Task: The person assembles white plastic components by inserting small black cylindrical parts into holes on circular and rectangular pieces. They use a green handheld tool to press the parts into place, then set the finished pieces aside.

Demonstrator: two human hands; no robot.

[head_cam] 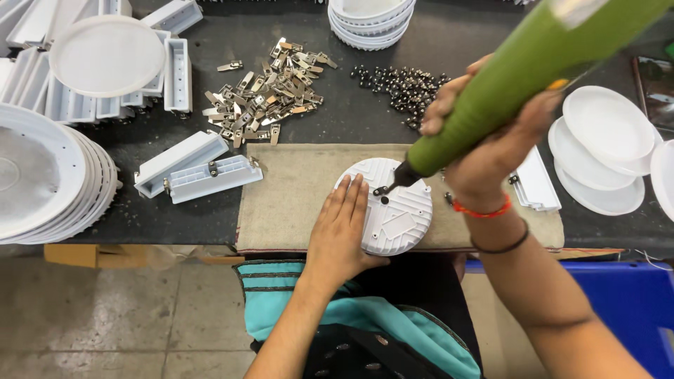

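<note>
A round white ribbed housing (397,217) lies on a beige cloth mat (288,203) at the table's near edge. My left hand (340,231) rests flat on the housing's left side, fingers together, holding it down. My right hand (484,140) grips a green electric screwdriver (519,77), tilted, with its black tip touching the housing's top near a small metal clip. A red band and a black band sit on my right wrist.
A pile of metal spring clips (270,88) and a pile of dark screws (400,84) lie behind the mat. White rectangular boxes (200,168) lie left, with stacked ribbed discs (49,182) at far left. White round covers (607,151) stack right; white bowls (368,21) sit at the back.
</note>
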